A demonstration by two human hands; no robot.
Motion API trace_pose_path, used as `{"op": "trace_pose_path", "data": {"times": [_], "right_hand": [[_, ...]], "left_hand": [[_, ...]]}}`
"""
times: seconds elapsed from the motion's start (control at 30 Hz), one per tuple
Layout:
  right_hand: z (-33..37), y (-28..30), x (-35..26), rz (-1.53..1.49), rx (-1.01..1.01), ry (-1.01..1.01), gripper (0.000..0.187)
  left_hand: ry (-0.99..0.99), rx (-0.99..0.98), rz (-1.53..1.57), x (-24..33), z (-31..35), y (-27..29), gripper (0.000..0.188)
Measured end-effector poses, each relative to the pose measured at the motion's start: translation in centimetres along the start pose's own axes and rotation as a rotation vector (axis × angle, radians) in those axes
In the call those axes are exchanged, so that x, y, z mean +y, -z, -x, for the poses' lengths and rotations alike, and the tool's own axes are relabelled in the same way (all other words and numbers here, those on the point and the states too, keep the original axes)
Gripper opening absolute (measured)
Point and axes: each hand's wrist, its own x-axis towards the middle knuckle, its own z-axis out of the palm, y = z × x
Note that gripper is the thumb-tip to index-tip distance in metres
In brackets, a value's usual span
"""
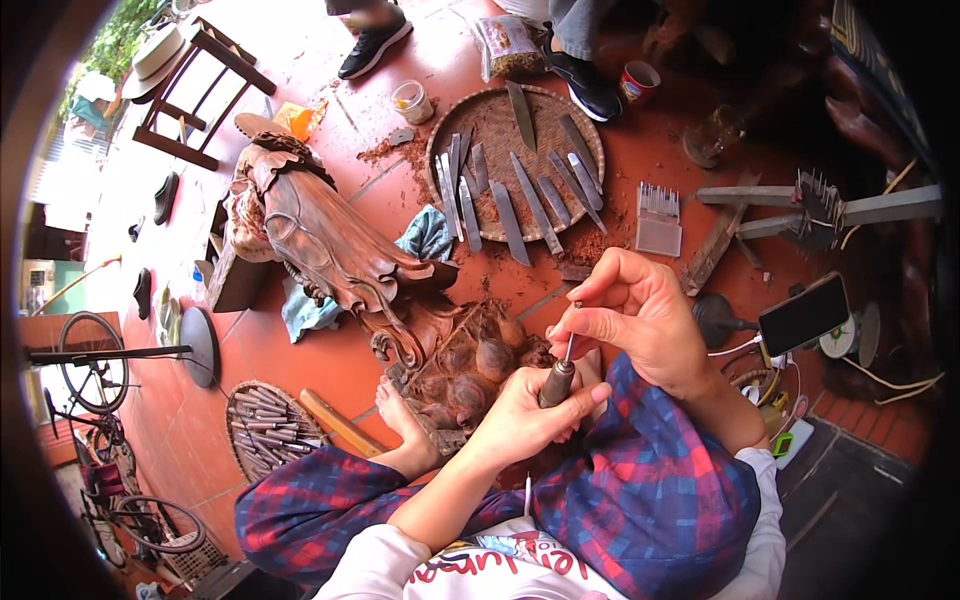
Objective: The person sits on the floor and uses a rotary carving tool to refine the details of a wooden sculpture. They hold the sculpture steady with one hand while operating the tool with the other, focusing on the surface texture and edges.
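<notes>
My left hand [525,415] is wrapped round the dark grip of a rotary tool handpiece [556,385], its nose pointing up and away from me. A thin metal bit [571,345] stands out of that nose. Thumb and fingertips of my right hand [645,325] pinch the bit near its upper end. Just beyond my hands lies a brown wooden carved statue [320,225], a robed figure on its side. Its base, with rounded carved lumps [490,358], reaches toward my lap, partly covered by my left hand.
A round woven tray [480,115] holds several flat files. Left, a smaller basket [232,425] holds slim tools. A clear case of bits [659,220] stands right, near a phone [804,313] on a holder. Beyond are a wooden chair [200,95] and other people's shoes [376,45].
</notes>
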Motion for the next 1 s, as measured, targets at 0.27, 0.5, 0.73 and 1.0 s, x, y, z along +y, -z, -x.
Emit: {"op": "trace_pose_path", "data": {"times": [0.27, 0.5, 0.73, 1.0], "right_hand": [[0.2, -0.2, 0.2, 0.102, -0.012, 0.088, 0.014], [0.4, 0.5, 0.3, 0.081, -0.032, 0.106, 0.011], [0.9, 0.7, 1.0, 0.273, -0.122, 0.129, 0.008], [2.3, 1.9, 3.7, 0.123, -0.148, -0.051, 0.075]], "left_hand": [[0.023, 0.017, -0.010, -0.6, 0.1, 0.4, 0.040], [0.039, 0.047, -0.057, -0.3, -0.1, -0.2, 0.036], [0.072, 0.055, -0.009, -0.4, -0.2, 0.2, 0.035], [-0.222, 0.270, 0.565, -0.1, -0.9, -0.1, 0.030]]}}
